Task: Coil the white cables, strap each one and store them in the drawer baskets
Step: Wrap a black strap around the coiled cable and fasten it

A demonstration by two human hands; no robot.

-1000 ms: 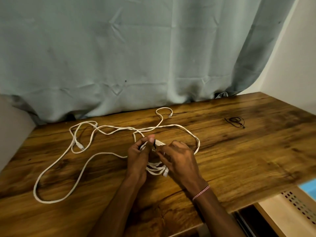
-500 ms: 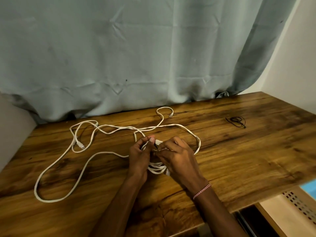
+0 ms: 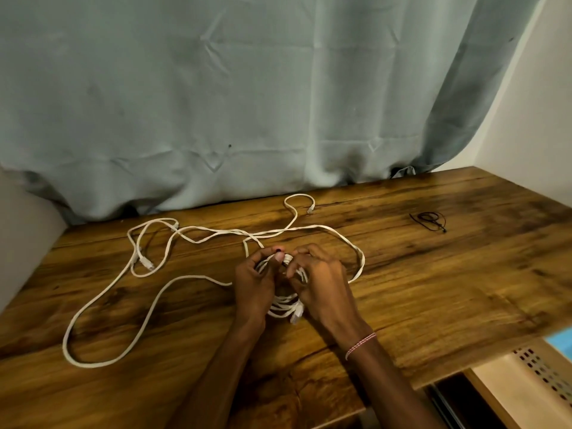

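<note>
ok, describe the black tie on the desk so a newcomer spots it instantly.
Take the wooden desk and look at its far right part, near the white wall. A small black tie lies there alone in a loose tangle. Unlike the long white cable spread to its left, it is dark, thin and tiny.

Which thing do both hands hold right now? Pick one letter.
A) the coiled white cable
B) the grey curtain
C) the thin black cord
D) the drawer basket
A: the left hand and the right hand both grip the coiled white cable, while the thin black cord lies apart, far to the right on the wooden table.
</note>
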